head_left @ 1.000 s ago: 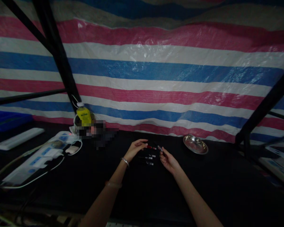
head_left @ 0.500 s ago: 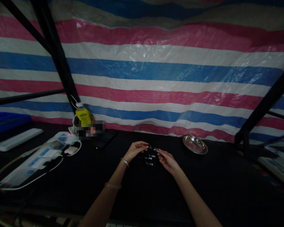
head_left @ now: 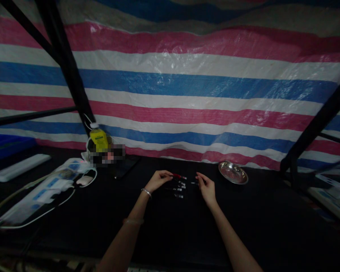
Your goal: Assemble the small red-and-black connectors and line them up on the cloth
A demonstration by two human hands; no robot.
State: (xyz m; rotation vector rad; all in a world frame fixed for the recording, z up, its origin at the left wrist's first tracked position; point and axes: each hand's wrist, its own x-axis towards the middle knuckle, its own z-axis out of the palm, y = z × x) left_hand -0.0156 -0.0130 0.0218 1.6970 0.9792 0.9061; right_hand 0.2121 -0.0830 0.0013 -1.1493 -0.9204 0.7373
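My left hand [head_left: 158,181] is closed, its fingertips pinching the left end of a thin red item with a silvery tip [head_left: 180,176]. To the right, my right hand [head_left: 206,187] has its thumb and fingers pressed together beside a small pale piece [head_left: 194,183]; whether it grips that piece is too dark to tell. Between and below the hands, several small items with clear or silvery ends lie on the black table, among them one nearest me [head_left: 179,196]. Their dark parts blend into the surface.
A shiny metal dish [head_left: 233,173] sits at the back right. At left stand a yellow bottle [head_left: 99,138], a power strip with cables [head_left: 49,188], a white bar [head_left: 19,167] and a blue tray [head_left: 10,146]. Black frame bars slant at both sides.
My hands have moved apart, the right one shifting rightward off the item between them. A red item now shows at my left fingertips, and a small pale piece beside my right hand.
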